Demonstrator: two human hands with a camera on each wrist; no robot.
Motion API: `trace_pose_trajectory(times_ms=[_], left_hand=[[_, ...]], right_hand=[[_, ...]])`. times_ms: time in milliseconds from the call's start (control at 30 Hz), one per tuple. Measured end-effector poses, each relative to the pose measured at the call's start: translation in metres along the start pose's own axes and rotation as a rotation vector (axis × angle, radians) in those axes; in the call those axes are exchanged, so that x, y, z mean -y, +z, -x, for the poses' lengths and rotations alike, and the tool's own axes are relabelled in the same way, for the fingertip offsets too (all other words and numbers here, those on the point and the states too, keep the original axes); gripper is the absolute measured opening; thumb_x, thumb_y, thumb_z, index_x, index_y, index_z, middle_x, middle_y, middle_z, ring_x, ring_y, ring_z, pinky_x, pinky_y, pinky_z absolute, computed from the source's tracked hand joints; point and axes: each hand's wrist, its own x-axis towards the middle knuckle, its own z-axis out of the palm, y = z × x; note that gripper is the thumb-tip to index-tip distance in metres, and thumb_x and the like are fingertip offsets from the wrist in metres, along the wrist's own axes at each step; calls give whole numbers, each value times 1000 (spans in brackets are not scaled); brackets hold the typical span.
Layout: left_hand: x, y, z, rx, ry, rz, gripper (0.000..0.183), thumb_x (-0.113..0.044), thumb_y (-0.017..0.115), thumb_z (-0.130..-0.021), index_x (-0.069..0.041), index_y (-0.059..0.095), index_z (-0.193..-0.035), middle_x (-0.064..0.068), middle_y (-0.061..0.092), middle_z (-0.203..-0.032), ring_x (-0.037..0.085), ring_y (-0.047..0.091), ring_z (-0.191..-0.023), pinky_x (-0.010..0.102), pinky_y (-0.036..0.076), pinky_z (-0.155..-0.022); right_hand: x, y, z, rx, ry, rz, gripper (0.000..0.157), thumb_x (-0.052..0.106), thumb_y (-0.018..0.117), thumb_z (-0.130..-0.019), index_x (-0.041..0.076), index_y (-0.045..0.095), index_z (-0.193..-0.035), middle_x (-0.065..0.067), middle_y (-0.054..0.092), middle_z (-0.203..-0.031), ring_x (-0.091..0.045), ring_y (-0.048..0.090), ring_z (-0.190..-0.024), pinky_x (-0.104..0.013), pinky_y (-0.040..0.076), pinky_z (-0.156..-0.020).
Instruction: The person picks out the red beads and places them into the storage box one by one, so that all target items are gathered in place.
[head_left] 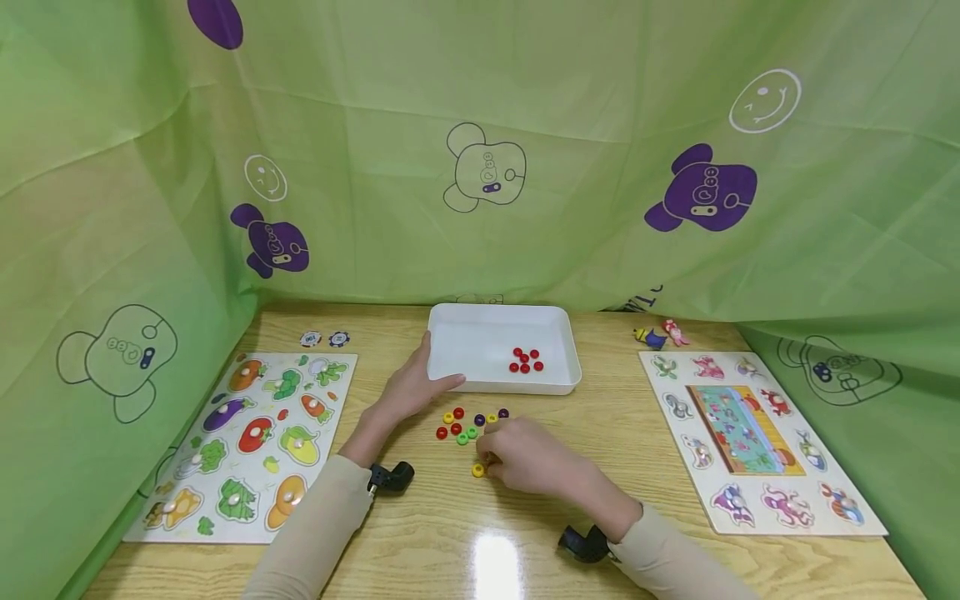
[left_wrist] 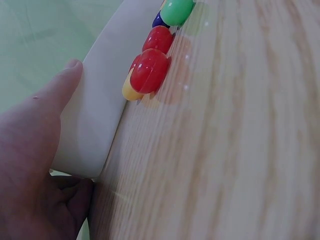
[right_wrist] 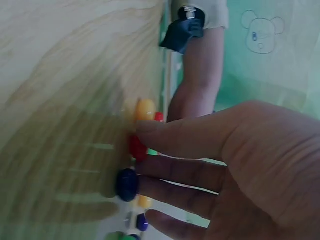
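A white tray (head_left: 501, 387) at the back of the table holds several red beads (head_left: 525, 363). My left hand (head_left: 411, 385) grips its front left corner, thumb along the front wall and fingers round the side, as the left wrist view shows (left_wrist: 35, 165). Ahead of the tray lie loose red, yellow, green and purple beads (head_left: 462, 440). My right hand (head_left: 534, 457) is low over the table among them. In the right wrist view, its thumb and index finger pinch a red bead (right_wrist: 138, 147). Beside these fingers are a yellow bead (right_wrist: 146, 109) and a dark blue bead (right_wrist: 127, 184).
A vegetable puzzle board (head_left: 255, 442) lies on the left, a sea-animal puzzle board (head_left: 750, 442) on the right. Two poker chips (head_left: 339, 339) are at the back left and two small figures (head_left: 651, 337) at the back right. Green cloth (head_left: 390, 250) surrounds the table.
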Motion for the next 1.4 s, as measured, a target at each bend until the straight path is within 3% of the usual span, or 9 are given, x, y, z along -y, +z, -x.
trace_pose_trajectory(times_ms=[400, 600, 900, 1100, 1267, 1400], left_hand=[[-1, -5, 0, 8, -32, -20, 116, -75, 57, -69, -20, -5, -150, 6, 10, -158, 30, 21, -142, 52, 29, -110], [3, -7, -1, 3, -15, -23, 118, -77, 57, -68, -21, -6, -150, 7, 11, -157, 31, 22, -141, 52, 30, -109], [2, -9, -1, 2, -37, -28, 119, -78, 56, -67, -19, -5, -150, 9, 12, -157, 31, 23, -141, 51, 31, -109], [1, -8, -2, -8, -23, -23, 116, -73, 59, -70, -17, -3, -150, 9, 14, -157, 31, 25, -141, 51, 32, -108], [1, -1, -2, 2, -15, 7, 113, -69, 61, -72, -17, -3, -150, 8, 13, -157, 31, 23, -141, 51, 29, -110], [2, -1, -2, 12, -22, 8, 114, -69, 61, -72, -18, -3, -150, 8, 11, -157, 31, 21, -142, 51, 29, -110]], right_hand=[[-8, 4, -9, -26, 10, -3, 8, 12, 69, -80, 19, 67, -77, 10, 60, -76, -2, 50, -67, -17, 45, -64], [-19, -15, -22, -37, 94, -61, 9, 9, 68, -81, 16, 69, -86, 6, 64, -83, -5, 51, -69, -18, 44, -62], [-45, -34, -51, -212, 268, -86, 9, 14, 69, -81, 15, 70, -90, 6, 63, -83, -8, 55, -73, -25, 46, -62], [-68, -25, -72, -271, 383, -111, 10, 13, 66, -82, 12, 71, -90, 4, 61, -77, -12, 54, -70, -28, 44, -61], [-88, -12, -82, -289, 455, -61, 13, 10, 62, -81, 11, 71, -90, 0, 63, -81, -15, 55, -72, -31, 48, -63], [-99, -6, -88, -294, 480, -56, 14, 7, 60, -82, 11, 71, -90, -3, 65, -83, -16, 57, -74, -34, 49, -66]])
